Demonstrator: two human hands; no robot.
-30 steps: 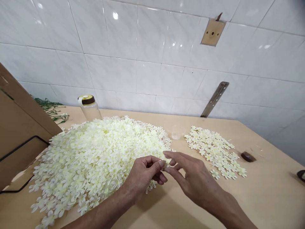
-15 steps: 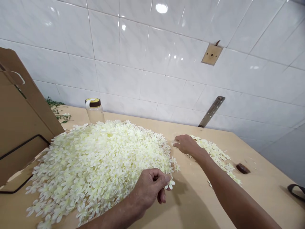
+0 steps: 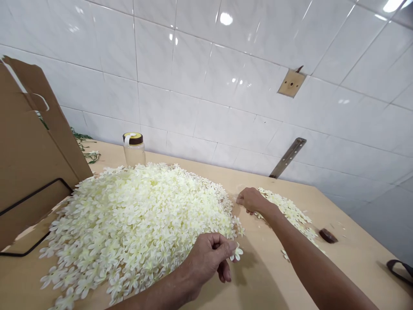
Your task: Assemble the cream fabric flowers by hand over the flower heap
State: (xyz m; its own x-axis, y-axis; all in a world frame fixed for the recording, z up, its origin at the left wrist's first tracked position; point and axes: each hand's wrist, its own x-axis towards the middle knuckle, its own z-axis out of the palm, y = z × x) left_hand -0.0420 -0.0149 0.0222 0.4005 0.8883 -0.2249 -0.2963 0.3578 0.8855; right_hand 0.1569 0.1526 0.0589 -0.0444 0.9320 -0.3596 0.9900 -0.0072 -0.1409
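My left hand (image 3: 213,257) pinches a small white artificial flower (image 3: 237,252) between thumb and forefinger, at the front right edge of a large heap of pale cream flowers (image 3: 145,211). The flower's petals stick out past my fingertips. Farther back, my right hand (image 3: 253,200) is low over the table, between the heap and a smaller, flatter spread of flowers (image 3: 287,209). Its fingers are drawn together and point down; what they hold, if anything, is hidden.
A cardboard box (image 3: 35,142) and a black wire frame (image 3: 38,189) stand at the left. Behind the heap is a clear jar (image 3: 134,153), with green stems (image 3: 92,155) near the wall. A dark brown object (image 3: 328,235) and a black strap (image 3: 400,269) lie at the right.
My right hand's fingers have drawn together and turned downward. The left hand still pinches the flower, its place almost the same. The whole view has shifted slightly.
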